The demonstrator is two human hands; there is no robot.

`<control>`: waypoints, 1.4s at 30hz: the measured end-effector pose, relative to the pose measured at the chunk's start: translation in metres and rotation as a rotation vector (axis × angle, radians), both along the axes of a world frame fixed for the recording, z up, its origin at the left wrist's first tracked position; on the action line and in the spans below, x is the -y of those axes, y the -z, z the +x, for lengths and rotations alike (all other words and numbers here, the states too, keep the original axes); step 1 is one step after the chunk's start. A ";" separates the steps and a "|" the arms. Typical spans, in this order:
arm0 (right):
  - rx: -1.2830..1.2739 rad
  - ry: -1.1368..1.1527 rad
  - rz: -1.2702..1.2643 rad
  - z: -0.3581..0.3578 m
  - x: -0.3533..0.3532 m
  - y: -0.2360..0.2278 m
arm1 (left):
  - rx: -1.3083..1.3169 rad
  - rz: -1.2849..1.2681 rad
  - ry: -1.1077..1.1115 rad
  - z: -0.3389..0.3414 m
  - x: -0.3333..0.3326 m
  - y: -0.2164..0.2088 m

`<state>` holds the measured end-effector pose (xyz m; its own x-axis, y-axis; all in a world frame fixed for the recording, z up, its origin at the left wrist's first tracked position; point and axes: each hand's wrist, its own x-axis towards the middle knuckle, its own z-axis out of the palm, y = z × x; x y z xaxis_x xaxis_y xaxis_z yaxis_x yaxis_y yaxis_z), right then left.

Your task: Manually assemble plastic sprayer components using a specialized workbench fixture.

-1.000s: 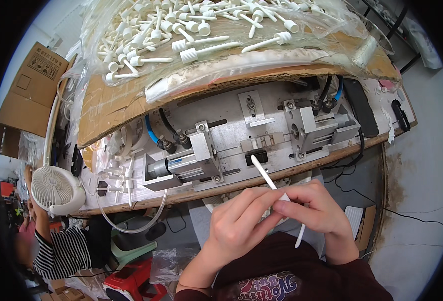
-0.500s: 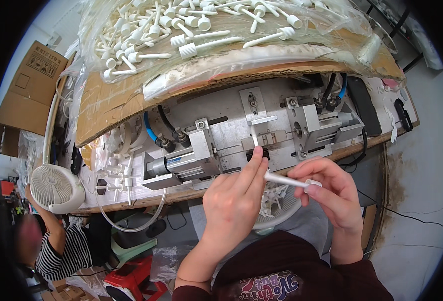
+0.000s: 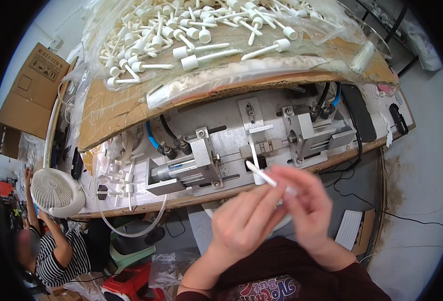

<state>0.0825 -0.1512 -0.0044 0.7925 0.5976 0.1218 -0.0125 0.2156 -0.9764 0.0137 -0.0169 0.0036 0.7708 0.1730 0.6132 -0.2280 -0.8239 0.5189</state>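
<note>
White rod [image 3: 267, 178], between both hands [image 3: 241, 220], metal fixture [image 3: 266, 146] beyond

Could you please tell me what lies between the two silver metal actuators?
The head view shows a small silver metal block and a slim white plastic stick there.

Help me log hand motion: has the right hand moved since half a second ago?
Yes. Judged against the fixed right metal block, the right hand has shifted left, closer to the left hand.
</note>
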 end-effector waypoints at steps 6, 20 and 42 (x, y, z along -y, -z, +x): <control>0.220 -0.109 0.056 0.018 -0.022 -0.020 | 0.021 -0.120 -0.042 -0.011 -0.011 -0.015; 1.179 -0.221 -1.039 0.171 -0.223 -0.112 | -0.033 -0.146 -0.027 -0.031 -0.013 0.000; 1.160 -0.455 -0.658 0.221 -0.128 -0.137 | -0.048 -0.035 -0.061 -0.002 -0.020 0.018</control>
